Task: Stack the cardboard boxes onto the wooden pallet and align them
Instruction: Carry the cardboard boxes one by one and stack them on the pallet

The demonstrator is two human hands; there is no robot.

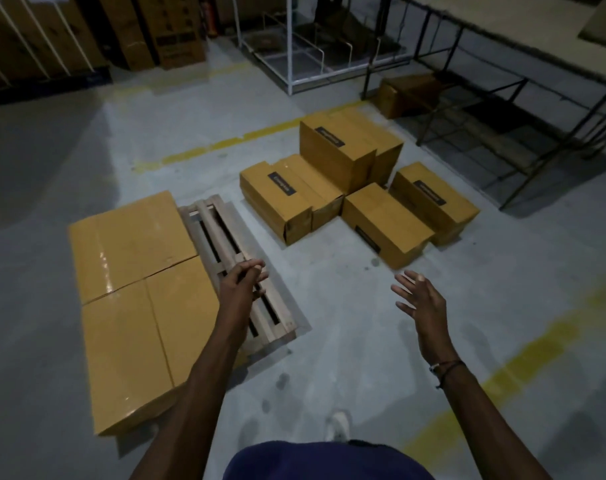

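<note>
Reaching empty-handed, left hand (244, 282) loosely curled, right hand (419, 299) spread; boxes (135, 292) cover the wooden pallet's (225, 237) left side; misalignment is risked if the next floor box (386, 225) is set crooked.

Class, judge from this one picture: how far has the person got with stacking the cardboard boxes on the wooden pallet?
Done: boxes already cover the left part of the wooden pallet, edges roughly flush. In hand: nothing; the left hand and right hand are both empty, reaching forward. Left: the cluster of boxes on the floor and the pallet's bare slats on the right.
</note>
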